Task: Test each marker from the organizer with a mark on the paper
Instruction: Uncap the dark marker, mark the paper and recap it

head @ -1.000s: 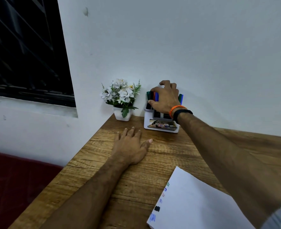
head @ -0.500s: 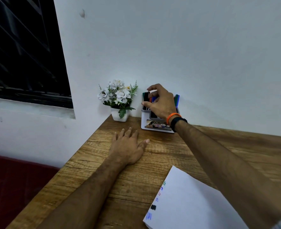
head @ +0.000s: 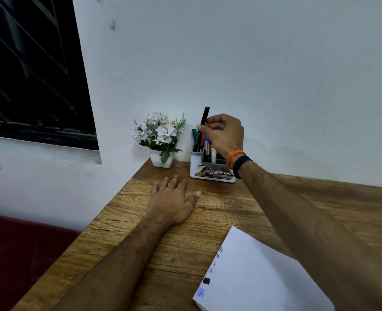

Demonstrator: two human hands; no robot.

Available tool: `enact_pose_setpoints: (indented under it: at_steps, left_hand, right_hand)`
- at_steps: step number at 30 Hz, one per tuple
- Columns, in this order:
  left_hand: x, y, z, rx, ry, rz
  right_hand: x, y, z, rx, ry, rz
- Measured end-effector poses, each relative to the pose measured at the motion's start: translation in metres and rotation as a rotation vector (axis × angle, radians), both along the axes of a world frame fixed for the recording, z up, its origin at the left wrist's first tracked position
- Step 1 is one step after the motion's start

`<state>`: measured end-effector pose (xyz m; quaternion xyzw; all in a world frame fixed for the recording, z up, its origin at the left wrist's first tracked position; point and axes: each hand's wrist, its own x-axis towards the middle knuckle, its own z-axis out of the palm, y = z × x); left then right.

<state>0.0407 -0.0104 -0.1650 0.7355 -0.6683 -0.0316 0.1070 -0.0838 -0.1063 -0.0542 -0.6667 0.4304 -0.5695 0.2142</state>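
Note:
A white and grey organizer (head: 195,167) stands at the back of the wooden table (head: 185,243) against the wall, holding several markers (head: 194,135). My right hand (head: 222,134) pinches a black marker (head: 204,116) and holds it upright, its lower end still among the others in the organizer. My left hand (head: 172,202) rests flat on the table, fingers straight, in front of the organizer. A white sheet of paper (head: 259,279) lies at the near right, with several small coloured marks down its left edge.
A small white pot of white artificial flowers (head: 161,140) stands just left of the organizer at the wall. The table's left edge runs diagonally, with a dark red seat (head: 17,254) below it. A dark window (head: 28,70) is at upper left.
My right hand went from reaching over the markers to pinching the black marker and has raised it partway up from the organizer. The left hand stayed put.

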Motion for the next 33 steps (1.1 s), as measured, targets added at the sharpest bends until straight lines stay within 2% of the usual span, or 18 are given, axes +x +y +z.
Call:
enact_pose_setpoints:
  at_steps: [3, 8, 10, 12, 14, 16, 19, 23, 29, 33]
  left_hand:
    - [0.000, 0.000, 0.000, -0.008, 0.008, 0.006]
    - [-0.003, 0.003, 0.008, -0.110, 0.089, -0.016]
    - [-0.008, 0.008, 0.015, -0.242, 0.250, -0.053]
    - [-0.018, 0.018, 0.025, -0.336, 0.510, -0.110]
    - [-0.028, 0.028, 0.032, -0.373, 0.747, -0.203]
    - [-0.035, 0.036, 0.035, -0.383, 0.875, -0.350]
    - [-0.042, 0.042, 0.036, -0.452, 0.757, -0.539]
    - [-0.047, 0.048, 0.035, -0.508, 0.585, -0.633]
    - [-0.042, 0.046, 0.032, -0.491, 0.540, -0.591]
    - [-0.041, 0.046, 0.031, -0.439, 0.566, -0.514]
  right_hand:
    - [-0.011, 0.015, 0.012, 0.005, -0.097, 0.089]
    - [-0.038, 0.062, 0.007, 0.200, -0.176, 0.310]
    - [-0.053, 0.083, -0.003, 0.274, -0.182, 0.391]
    - [-0.069, 0.101, -0.016, 0.328, -0.188, 0.416]
    - [-0.084, 0.117, -0.031, 0.381, -0.164, 0.415]
    - [-0.099, 0.126, -0.045, 0.405, -0.124, 0.422]
    - [-0.114, 0.137, -0.059, 0.432, -0.111, 0.434]
    - [-0.124, 0.141, -0.065, 0.467, -0.063, 0.470]
    - [-0.139, 0.138, -0.066, 0.438, 0.056, 0.493]
    - [-0.147, 0.133, -0.067, 0.378, -0.032, 0.409]
